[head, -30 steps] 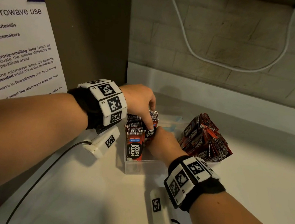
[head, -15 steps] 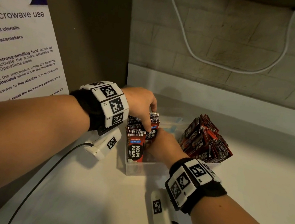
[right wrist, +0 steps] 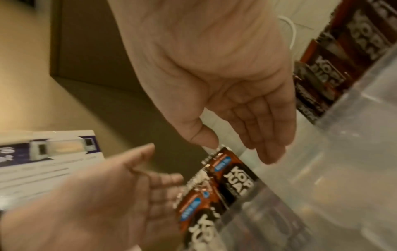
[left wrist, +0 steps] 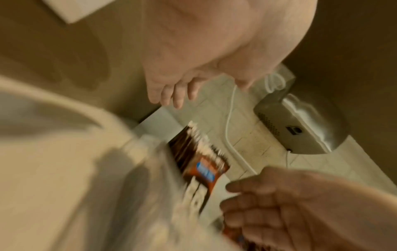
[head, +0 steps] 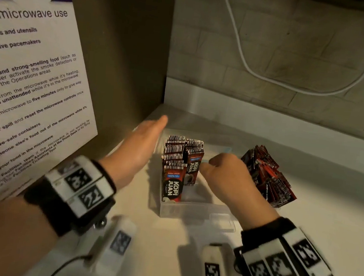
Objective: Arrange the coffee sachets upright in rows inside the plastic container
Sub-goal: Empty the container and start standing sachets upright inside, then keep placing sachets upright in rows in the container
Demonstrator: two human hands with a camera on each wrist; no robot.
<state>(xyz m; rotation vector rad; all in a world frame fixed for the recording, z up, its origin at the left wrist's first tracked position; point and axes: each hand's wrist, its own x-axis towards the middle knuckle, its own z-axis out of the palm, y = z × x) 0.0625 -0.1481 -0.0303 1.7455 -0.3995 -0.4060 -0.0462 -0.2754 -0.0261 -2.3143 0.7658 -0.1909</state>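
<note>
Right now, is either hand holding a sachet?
No: the left hand is flat and open beside the container, and the right hand shows an empty palm.

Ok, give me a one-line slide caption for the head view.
Both hands, left hand and right hand, open beside upright coffee sachets in the plastic container.

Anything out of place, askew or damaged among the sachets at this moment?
Nothing damaged or spilled. Two rows of sachets stand upright at the left of the plastic container; its right part holds none. The only untidy thing is the loose pile of sachets beside it, lying fanned and tilted. Both the left hand and right hand hold nothing.
</note>
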